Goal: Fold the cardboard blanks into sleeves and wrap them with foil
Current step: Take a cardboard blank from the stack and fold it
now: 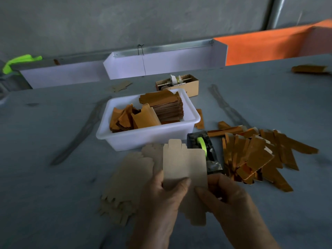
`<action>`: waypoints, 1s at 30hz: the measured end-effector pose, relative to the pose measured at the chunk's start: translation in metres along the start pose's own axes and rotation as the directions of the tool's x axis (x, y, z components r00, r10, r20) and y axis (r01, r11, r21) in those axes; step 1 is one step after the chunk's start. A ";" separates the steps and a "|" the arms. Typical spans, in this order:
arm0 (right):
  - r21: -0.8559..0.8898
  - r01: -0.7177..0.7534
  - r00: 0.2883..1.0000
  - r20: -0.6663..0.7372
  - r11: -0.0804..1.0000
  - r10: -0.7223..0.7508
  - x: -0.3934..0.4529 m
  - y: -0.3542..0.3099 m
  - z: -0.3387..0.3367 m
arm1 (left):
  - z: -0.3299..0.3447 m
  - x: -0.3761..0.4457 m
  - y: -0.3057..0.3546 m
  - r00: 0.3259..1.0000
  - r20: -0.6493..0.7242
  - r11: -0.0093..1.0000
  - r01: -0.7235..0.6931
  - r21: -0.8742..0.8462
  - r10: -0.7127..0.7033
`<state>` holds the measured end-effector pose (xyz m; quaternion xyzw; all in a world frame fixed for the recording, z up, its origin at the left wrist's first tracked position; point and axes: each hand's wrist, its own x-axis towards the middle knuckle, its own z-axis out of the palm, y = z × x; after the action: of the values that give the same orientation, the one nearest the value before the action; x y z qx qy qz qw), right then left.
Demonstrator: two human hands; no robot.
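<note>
Beige cardboard blank, white tub, gold sleeves

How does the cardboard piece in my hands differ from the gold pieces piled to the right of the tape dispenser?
The cardboard blank is plain matte beige; the gold pieces are shiny foil-covered. The blank is held up, pinched by the left hand and right hand; the gold pieces lie loose on the table. The blank looks broad and flat; the gold ones look narrower. Both have notched ends.

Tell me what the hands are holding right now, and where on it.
Both hands hold one cardboard blank above the table: the left hand pinches its lower left part, thumb on the front face, and the right hand grips its lower right edge.
</note>
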<state>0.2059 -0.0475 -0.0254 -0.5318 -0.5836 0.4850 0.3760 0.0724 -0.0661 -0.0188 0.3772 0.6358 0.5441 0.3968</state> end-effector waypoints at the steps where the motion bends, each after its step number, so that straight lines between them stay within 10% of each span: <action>1: -0.091 0.048 0.998 -0.042 0.995 -0.052 -0.002 -0.001 0.001 | 0.001 0.000 -0.001 1.000 -0.008 1.000 -0.012 0.026 0.012; 10: -0.318 0.335 0.921 -0.088 0.887 -0.379 -0.015 -0.005 0.009 | 0.009 -0.002 -0.004 0.999 -0.003 0.993 -0.032 0.111 0.032; 18: -0.283 0.370 0.929 0.086 0.885 -0.360 -0.010 -0.011 0.007 | 0.001 -0.005 0.006 0.973 0.224 0.995 -0.071 0.069 0.054; 30: 0.324 -0.221 0.969 0.178 0.920 0.171 0.004 -0.008 -0.013 | 0.000 -0.006 -0.004 0.944 0.328 0.993 -0.005 0.121 -0.035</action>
<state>0.2153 -0.0414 -0.0146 -0.4775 -0.4603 0.6516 0.3682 0.0749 -0.0714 -0.0219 0.4813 0.5948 0.4312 0.4781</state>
